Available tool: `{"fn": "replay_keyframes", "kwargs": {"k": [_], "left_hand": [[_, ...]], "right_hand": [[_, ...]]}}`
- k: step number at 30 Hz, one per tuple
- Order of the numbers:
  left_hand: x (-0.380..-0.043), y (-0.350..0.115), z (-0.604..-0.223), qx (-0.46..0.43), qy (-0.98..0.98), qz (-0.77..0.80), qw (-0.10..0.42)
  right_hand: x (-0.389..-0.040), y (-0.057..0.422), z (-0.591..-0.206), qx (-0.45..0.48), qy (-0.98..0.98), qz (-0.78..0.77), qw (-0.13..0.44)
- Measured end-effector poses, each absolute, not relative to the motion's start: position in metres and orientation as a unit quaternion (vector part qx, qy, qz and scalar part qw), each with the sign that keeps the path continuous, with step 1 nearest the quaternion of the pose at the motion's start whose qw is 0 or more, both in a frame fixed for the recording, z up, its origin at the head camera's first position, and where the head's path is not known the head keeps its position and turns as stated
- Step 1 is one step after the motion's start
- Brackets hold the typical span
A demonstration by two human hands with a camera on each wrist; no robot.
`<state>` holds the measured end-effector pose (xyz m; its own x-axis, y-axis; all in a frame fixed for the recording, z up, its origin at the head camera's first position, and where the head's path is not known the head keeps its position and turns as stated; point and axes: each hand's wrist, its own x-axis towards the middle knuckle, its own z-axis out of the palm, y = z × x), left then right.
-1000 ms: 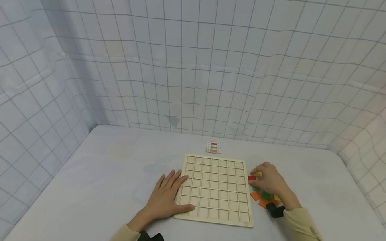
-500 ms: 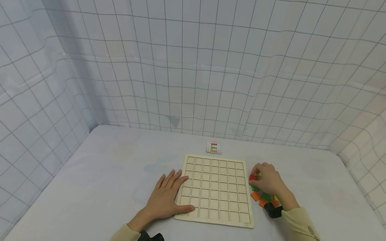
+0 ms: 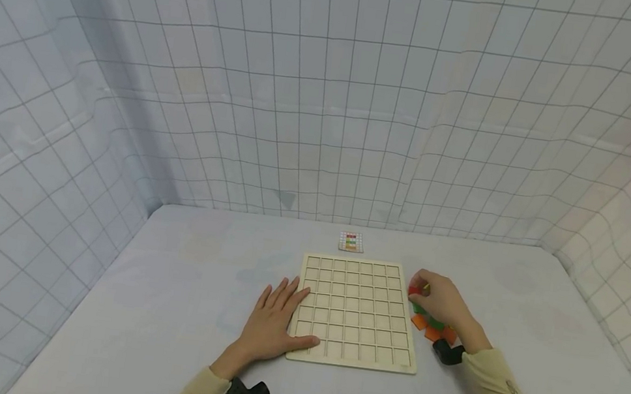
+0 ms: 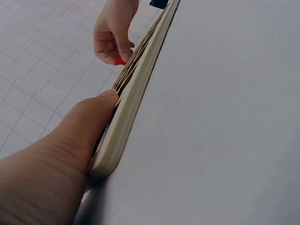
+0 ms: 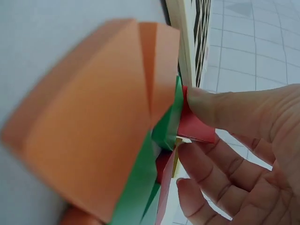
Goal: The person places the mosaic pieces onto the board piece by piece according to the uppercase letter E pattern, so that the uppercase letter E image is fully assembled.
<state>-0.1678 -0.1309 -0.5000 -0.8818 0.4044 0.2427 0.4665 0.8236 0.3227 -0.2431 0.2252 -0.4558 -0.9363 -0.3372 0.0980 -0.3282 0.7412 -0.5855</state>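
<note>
My left hand (image 3: pixel 269 326) lies spread over the left edge of a pale wooden grid board (image 3: pixel 357 314), thumb on its lower-left squares. Just right of the board, my right hand (image 3: pixel 439 299) pinches a red square tile (image 5: pixel 196 125) between thumb and fingers, as the right wrist view shows. Under and around those fingers is a loose heap: a green tile (image 5: pixel 133 187), an orange tile (image 5: pixel 93 112) large and close to the camera, and a yellow tile (image 3: pixel 426 287) partly hidden by the fingers. In the left wrist view, red shows at the right hand's fingertips.
Behind the board lies a small card (image 3: pixel 351 242) printed with a coloured grid pattern. More orange tiles (image 3: pixel 432 334) lie near the right wrist. White cloth with grid lines (image 3: pixel 324 126) hangs at the back and both sides of the white table (image 3: pixel 194 274).
The right hand's fingers have drawn in on the red tile, which shows less in the head view now. The left hand and the board keep their places.
</note>
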Motion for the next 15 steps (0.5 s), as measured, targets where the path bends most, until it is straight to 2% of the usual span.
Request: {"fn": "replay_keyframes", "kwargs": {"k": [15], "left_hand": [[-0.168,-0.130,-0.497,-0.225,-0.955,-0.182,0.071]], "right_hand": [[-0.240,0.206,-0.441,-0.173,0.923,-0.341,-0.040]]}}
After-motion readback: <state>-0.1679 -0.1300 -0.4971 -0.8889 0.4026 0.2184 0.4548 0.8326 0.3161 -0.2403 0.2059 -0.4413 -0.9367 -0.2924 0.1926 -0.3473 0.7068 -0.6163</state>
